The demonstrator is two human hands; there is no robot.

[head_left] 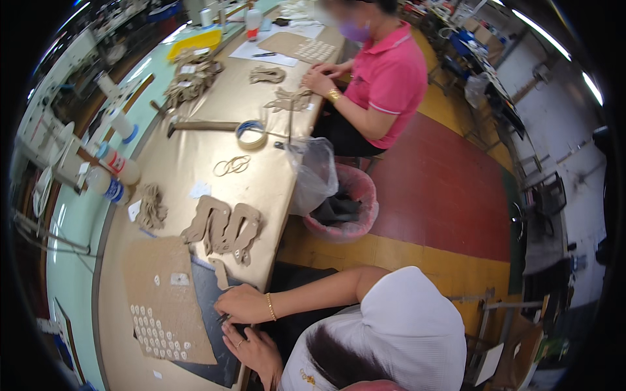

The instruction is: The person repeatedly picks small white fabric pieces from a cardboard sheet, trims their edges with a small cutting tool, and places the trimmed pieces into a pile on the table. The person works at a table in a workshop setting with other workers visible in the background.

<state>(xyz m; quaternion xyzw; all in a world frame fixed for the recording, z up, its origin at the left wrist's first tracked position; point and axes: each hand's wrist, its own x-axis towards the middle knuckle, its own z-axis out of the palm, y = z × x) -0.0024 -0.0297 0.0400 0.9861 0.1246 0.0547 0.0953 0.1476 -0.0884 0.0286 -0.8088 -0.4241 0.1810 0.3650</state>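
My right hand (244,304), with a gold bracelet at the wrist, is closed around a thin dark pointed tool (223,318); its exact kind is too small to tell. Just below it, my left hand (252,352), wearing a ring, lies with fingers stretched out at the edge of a dark grey board (218,365). A tan fabric piece (220,272) pokes out beyond my right hand. On the board rests a brown sheet (166,293) bearing rows of small white oval stickers (156,335). Several tan cut pieces (225,228) stand bunched above the board.
A tape roll (251,135), a hammer (205,126) and rubber bands (232,165) lie farther up the gold-covered table (261,186). Bottles (117,163) line its left edge. A co-worker in pink (398,85) handles tan pieces. A pink-lined bin (365,202) stands beside the table.
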